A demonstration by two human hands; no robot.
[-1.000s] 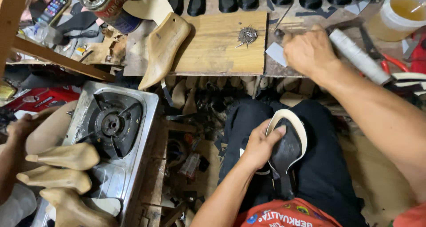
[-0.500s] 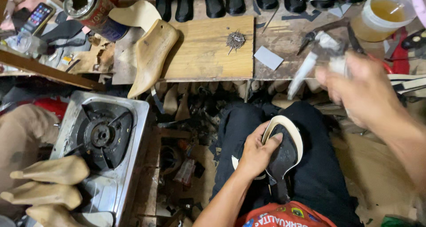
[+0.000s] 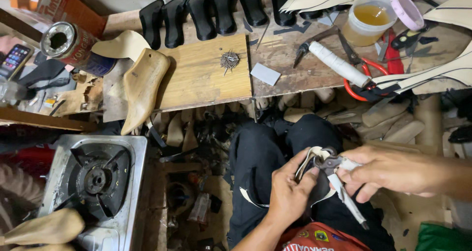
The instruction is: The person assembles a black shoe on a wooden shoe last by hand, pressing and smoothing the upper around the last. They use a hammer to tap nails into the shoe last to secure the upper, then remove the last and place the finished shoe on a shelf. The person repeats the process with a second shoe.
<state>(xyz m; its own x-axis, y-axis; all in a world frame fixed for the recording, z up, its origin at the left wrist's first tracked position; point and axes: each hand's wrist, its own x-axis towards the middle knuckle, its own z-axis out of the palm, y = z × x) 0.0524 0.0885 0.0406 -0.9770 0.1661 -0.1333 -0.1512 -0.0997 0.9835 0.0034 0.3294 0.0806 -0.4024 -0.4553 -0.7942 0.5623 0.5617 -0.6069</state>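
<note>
Cluttering wooden bench (image 3: 206, 79): one wooden last (image 3: 142, 86), six black heels (image 3: 216, 10) | left hand (image 3: 290, 192) gripping shoe upper (image 3: 314, 182) | right hand (image 3: 388, 170) pinching pincers (image 3: 339, 180)

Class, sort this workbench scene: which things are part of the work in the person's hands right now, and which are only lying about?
In the job:
- left hand gripping the shoe upper on the lap
- right hand holding the pincers against it

Lying about:
- wooden shoe last on the bench
- pile of tacks
- jar of amber liquid
- tape-wrapped tool
- gas stove
</note>
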